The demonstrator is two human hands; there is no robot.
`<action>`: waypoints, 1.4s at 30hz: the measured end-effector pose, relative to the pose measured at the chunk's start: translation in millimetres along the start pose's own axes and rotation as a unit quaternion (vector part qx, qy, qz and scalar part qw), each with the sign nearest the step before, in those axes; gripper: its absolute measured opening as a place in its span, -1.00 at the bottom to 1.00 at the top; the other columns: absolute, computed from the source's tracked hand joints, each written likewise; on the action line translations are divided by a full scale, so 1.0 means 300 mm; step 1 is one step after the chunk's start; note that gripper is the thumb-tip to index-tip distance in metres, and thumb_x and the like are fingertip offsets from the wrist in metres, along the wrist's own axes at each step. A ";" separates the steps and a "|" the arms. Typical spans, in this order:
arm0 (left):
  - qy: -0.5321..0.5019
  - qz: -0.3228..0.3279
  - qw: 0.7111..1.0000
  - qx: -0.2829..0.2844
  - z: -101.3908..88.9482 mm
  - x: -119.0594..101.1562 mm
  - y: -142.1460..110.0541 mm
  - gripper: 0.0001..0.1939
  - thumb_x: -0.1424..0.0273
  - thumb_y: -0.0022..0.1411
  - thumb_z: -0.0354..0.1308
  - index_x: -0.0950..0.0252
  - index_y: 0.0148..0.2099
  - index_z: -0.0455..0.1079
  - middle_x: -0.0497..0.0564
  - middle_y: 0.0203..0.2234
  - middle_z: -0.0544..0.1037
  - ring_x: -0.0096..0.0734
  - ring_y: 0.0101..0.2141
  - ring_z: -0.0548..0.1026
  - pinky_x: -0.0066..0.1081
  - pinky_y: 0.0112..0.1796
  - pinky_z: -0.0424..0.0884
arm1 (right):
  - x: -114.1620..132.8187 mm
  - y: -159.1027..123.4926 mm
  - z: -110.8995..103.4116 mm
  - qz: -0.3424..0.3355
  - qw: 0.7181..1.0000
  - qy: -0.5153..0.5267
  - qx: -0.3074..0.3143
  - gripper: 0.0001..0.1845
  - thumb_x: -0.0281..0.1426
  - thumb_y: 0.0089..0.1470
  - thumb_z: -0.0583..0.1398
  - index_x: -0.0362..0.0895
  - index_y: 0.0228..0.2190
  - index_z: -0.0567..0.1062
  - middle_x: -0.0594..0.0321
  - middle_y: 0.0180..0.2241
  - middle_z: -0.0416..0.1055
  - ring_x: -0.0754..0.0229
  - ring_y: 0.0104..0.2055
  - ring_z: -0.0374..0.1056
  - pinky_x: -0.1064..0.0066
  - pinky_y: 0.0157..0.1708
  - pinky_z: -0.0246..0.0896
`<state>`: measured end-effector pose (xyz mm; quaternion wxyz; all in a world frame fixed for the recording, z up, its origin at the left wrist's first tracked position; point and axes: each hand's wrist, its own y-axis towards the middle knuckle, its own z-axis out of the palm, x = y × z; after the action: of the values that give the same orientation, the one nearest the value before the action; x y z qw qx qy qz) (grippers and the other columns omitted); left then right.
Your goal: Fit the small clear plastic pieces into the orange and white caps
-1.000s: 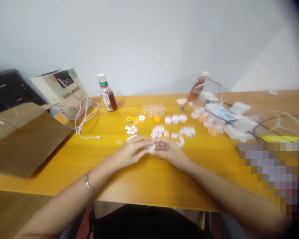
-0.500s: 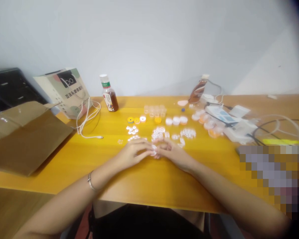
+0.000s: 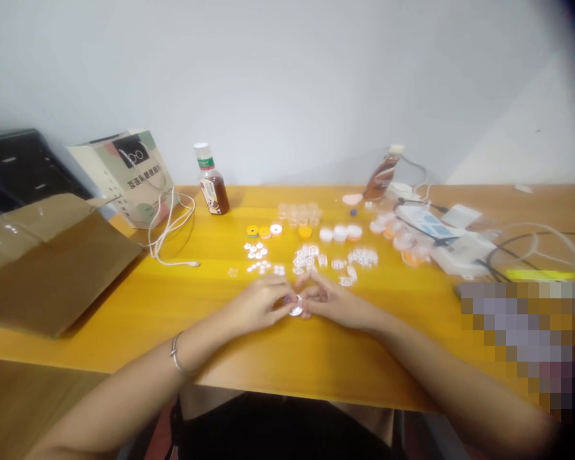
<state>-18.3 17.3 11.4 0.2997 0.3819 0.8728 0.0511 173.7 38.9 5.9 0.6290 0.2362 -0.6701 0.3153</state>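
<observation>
Head view: the left hand [image 3: 256, 305] and the right hand [image 3: 333, 301] meet fingertip to fingertip low over the yellow counter [image 3: 278, 348], both pinching a small round clear piece [image 3: 296, 310] between them, the fingers of each hand curled closed about it; the piece is too blurred to tell more of its form. A thin metal bracelet [image 3: 176, 353] circles the left wrist. Just beyond the fingertips lie scattered small white beads [image 3: 309, 257], with a second loose cluster of them [image 3: 257, 250] to the left. Behind these stands a row of small round spools [image 3: 264, 230], yellow, orange and white, then a group of small clear cups [image 3: 298, 211] and a line of white lids [image 3: 340, 232]. At the far edge of the counter, near the wall, an upright bottle of brown drink [image 3: 211, 181] stands left of centre, and a second brown bottle [image 3: 381, 176] leans to the right of it. A paper bag [image 3: 127, 176] stands at the far left corner with a white cable [image 3: 168, 227] trailing from beside it, and an open cardboard box [image 3: 48, 262] lies at the left edge. To the right are white boxes and devices [image 3: 453, 239] with dark and pale cords [image 3: 531, 246] looping past them.
</observation>
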 end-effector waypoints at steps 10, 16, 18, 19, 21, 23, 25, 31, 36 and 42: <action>-0.031 -0.081 0.996 0.010 0.014 0.014 0.010 -0.87 0.40 0.18 0.04 0.33 -0.33 0.38 0.00 -0.44 0.44 -0.48 -0.41 0.38 -0.47 -0.35 0.30 | 0.113 -0.088 -0.275 0.043 0.871 -0.434 -0.226 -0.67 -0.10 -0.10 0.17 -0.12 -0.43 0.42 0.25 -0.51 0.39 0.23 -0.49 0.26 0.43 -0.51 0.11; -0.045 -0.060 0.997 -0.006 0.024 0.013 0.010 -0.83 0.37 0.23 -0.01 0.33 -0.29 0.37 0.02 -0.40 0.45 -0.47 -0.38 0.39 -0.45 -0.32 0.31 | 0.072 -0.096 -0.308 0.057 0.854 -0.506 -0.108 -0.78 -0.26 -0.16 0.21 -0.12 -0.43 0.42 0.24 -0.44 0.39 0.19 -0.42 0.28 0.42 -0.45 0.12; -0.046 -0.050 0.998 -0.009 0.024 0.009 0.008 -0.81 0.36 0.24 -0.03 0.33 -0.29 0.37 0.03 -0.37 0.46 -0.47 -0.36 0.40 -0.44 -0.30 0.31 | 0.064 -0.082 -0.293 0.056 0.850 -0.512 -0.109 -0.86 -0.32 -0.12 0.16 -0.13 -0.47 0.40 0.24 -0.48 0.38 0.20 -0.45 0.27 0.42 -0.46 0.10; -0.046 -0.045 0.998 -0.012 0.023 0.008 0.008 -0.81 0.35 0.25 -0.03 0.33 -0.28 0.37 0.03 -0.37 0.46 -0.46 -0.35 0.41 -0.44 -0.29 0.32 | 0.061 -0.075 -0.287 0.053 0.849 -0.514 -0.111 -0.88 -0.33 -0.11 0.13 -0.13 -0.49 0.39 0.25 -0.50 0.37 0.21 -0.47 0.26 0.42 -0.47 0.10; -0.044 -0.035 0.998 -0.024 0.020 0.007 0.008 -0.81 0.35 0.25 -0.03 0.33 -0.26 0.37 0.04 -0.35 0.46 -0.45 -0.33 0.41 -0.43 -0.28 0.32 | 0.060 -0.062 -0.276 0.039 0.849 -0.514 -0.119 -0.87 -0.33 -0.08 0.10 -0.13 -0.53 0.37 0.26 -0.54 0.36 0.22 -0.49 0.25 0.41 -0.48 0.08; -0.042 -0.027 0.998 -0.038 0.018 0.010 0.009 -0.82 0.36 0.24 -0.02 0.33 -0.26 0.37 0.04 -0.35 0.46 -0.44 -0.32 0.41 -0.42 -0.27 0.33 | 0.061 -0.053 -0.266 0.026 0.851 -0.508 -0.130 -0.83 -0.31 -0.06 0.09 -0.13 -0.55 0.36 0.26 -0.56 0.35 0.23 -0.51 0.24 0.41 -0.48 0.08; -0.040 -0.019 0.998 -0.047 0.015 0.014 0.011 -0.82 0.37 0.24 -0.02 0.33 -0.26 0.37 0.04 -0.35 0.46 -0.43 -0.32 0.40 -0.40 -0.26 0.33 | 0.066 -0.048 -0.255 0.023 0.860 -0.491 -0.138 -0.80 -0.27 -0.05 0.09 -0.13 -0.56 0.36 0.26 -0.56 0.35 0.22 -0.51 0.24 0.41 -0.49 0.08; -0.039 -0.008 0.998 -0.056 0.011 0.021 0.015 -0.82 0.38 0.24 -0.03 0.34 -0.27 0.37 0.05 -0.37 0.46 -0.42 -0.32 0.40 -0.38 -0.26 0.33 | 0.098 -0.049 -0.229 0.064 0.905 -0.390 -0.156 -0.72 -0.15 -0.09 0.15 -0.13 -0.53 0.41 0.28 -0.54 0.40 0.22 -0.48 0.28 0.41 -0.47 0.11; -0.035 -0.014 0.997 -0.071 0.014 0.027 0.017 -0.85 0.41 0.23 -0.02 0.33 -0.26 0.36 0.04 -0.37 0.45 -0.41 -0.31 0.40 -0.36 -0.24 0.33 | 0.100 -0.043 -0.228 0.064 0.960 -0.226 -0.155 -0.68 -0.14 -0.19 0.24 -0.15 -0.48 0.42 0.29 -0.47 0.43 0.25 -0.40 0.31 0.39 -0.32 0.16; -0.035 -0.012 0.997 -0.072 0.017 0.032 0.019 -0.86 0.42 0.22 -0.01 0.33 -0.27 0.36 0.04 -0.38 0.45 -0.42 -0.32 0.40 -0.35 -0.25 0.33 | 0.033 -0.002 -0.231 0.077 0.983 -0.108 -0.129 -0.63 -0.14 -0.29 0.30 -0.17 -0.52 0.41 0.28 -0.51 0.42 0.29 -0.45 0.28 0.39 -0.31 0.17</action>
<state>-17.0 27.3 4.5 0.3577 0.3501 0.8603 0.0966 221.2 89.2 16.5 0.5517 0.1332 -0.7856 0.2465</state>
